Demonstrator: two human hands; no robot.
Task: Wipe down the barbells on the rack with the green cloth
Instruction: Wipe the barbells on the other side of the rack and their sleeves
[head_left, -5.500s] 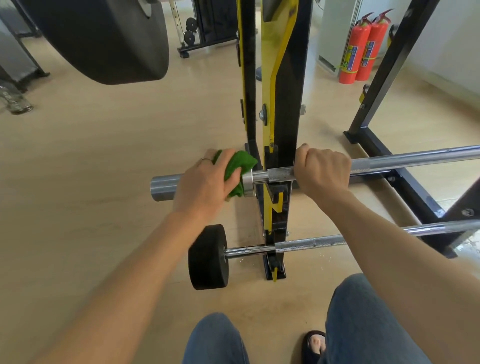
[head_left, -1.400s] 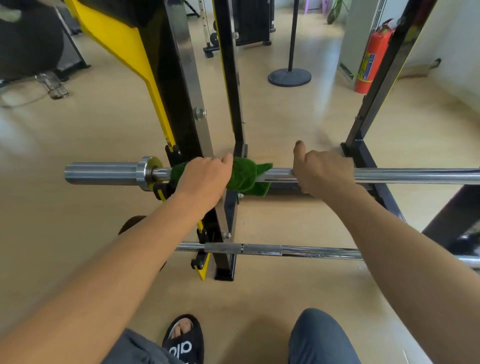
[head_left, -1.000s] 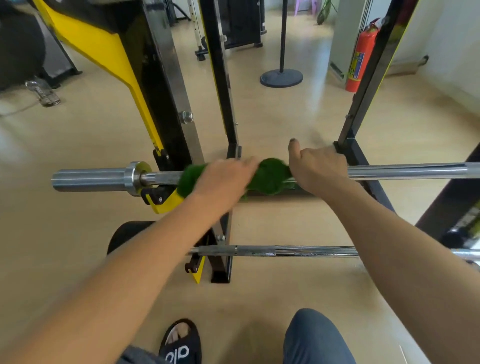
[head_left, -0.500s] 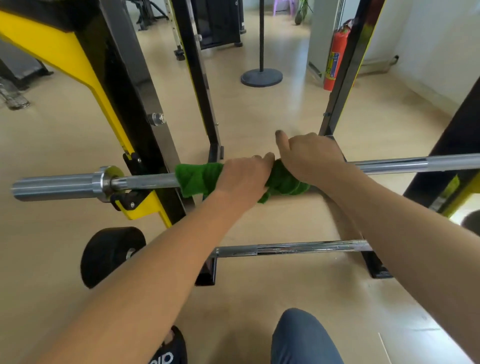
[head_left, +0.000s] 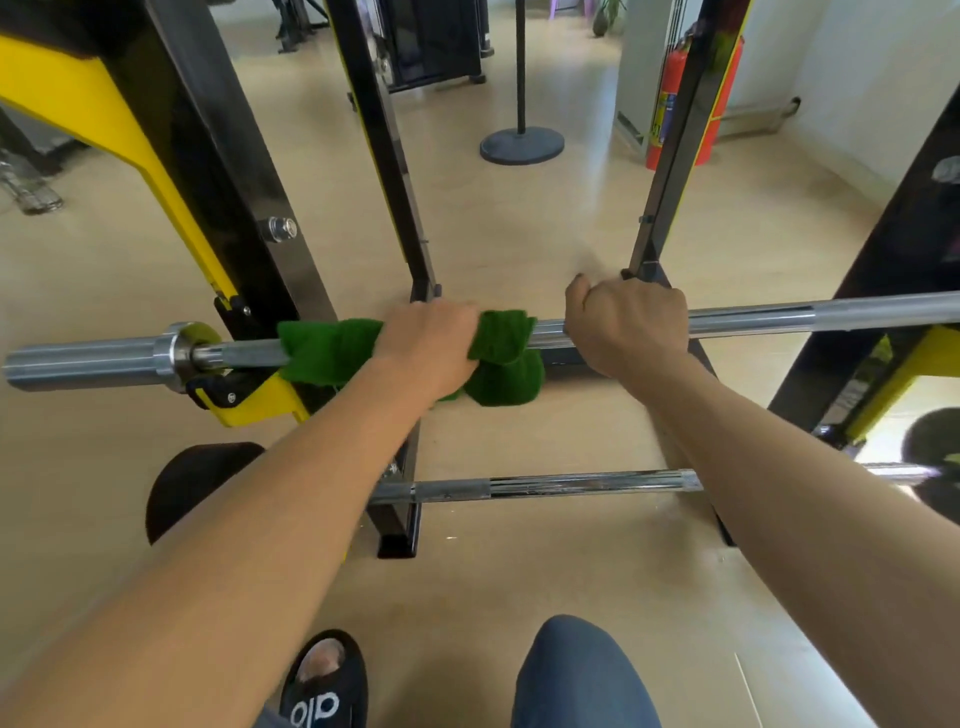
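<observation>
A long steel barbell (head_left: 810, 317) lies across the black and yellow rack (head_left: 208, 171) at mid-height. The green cloth (head_left: 327, 351) is wrapped over the bar just right of the left upright, with folds hanging below. My left hand (head_left: 428, 348) grips the cloth around the bar. A short gap to the right, my right hand (head_left: 626, 327) grips the bare bar, thumb up. A second, lower barbell (head_left: 540, 486) runs across near the floor, with a black plate (head_left: 195, 480) on its left end.
The rack's black uprights (head_left: 675, 140) stand ahead and to both sides. A red fire extinguisher (head_left: 670, 98) and a round-based stand (head_left: 521, 140) are behind. My knee (head_left: 582, 670) and sandalled foot (head_left: 324, 680) are at the bottom, on a pale wood floor.
Over the last second my left hand slid the cloth rightwards along the bar to meet my right hand, and now a short gap of bare bar shows between them. The view shifted right.
</observation>
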